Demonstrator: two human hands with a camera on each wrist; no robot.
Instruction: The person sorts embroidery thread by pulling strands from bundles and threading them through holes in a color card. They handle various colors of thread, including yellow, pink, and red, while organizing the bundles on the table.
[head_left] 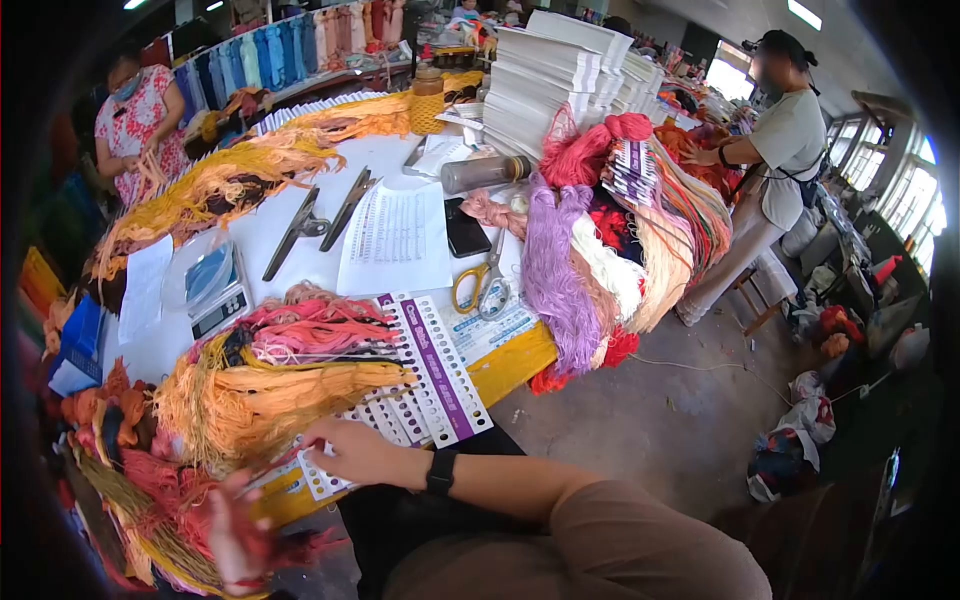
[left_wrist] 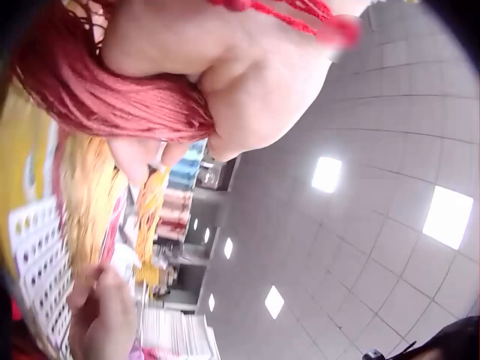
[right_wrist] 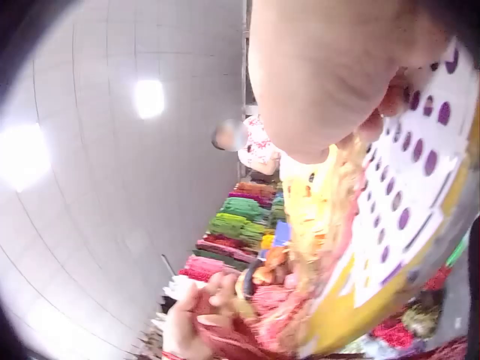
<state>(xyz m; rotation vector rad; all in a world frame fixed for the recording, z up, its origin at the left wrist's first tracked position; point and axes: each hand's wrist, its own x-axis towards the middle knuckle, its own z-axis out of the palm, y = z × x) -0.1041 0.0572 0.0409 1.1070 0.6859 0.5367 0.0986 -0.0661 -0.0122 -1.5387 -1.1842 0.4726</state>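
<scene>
My left hand point(head_left: 235, 530) is at the table's near left side, blurred in the head view. It grips a dusty-red thread skein point(left_wrist: 127, 105), with its fingers wrapped round the strands in the left wrist view. My right hand point(head_left: 365, 452) is over white punched thread cards point(head_left: 325, 478) at the near table edge. Its fingers bend in at the row of holes point(right_wrist: 405, 180); I cannot tell what is between the fingertips. Just beyond both hands lie peach-orange skeins point(head_left: 290, 395) and pink skeins point(head_left: 320, 325). A purple-banded card point(head_left: 435, 370) lies right of them.
Scissors point(head_left: 480, 287), a phone point(head_left: 466, 230), a printed sheet point(head_left: 395, 240) and a scale point(head_left: 215, 295) are on the table. Purple, white and red skeins point(head_left: 560, 260) hang over its right edge. Paper stacks point(head_left: 540, 90) stand behind. One person point(head_left: 140, 130) is at left, another point(head_left: 780, 140) at right.
</scene>
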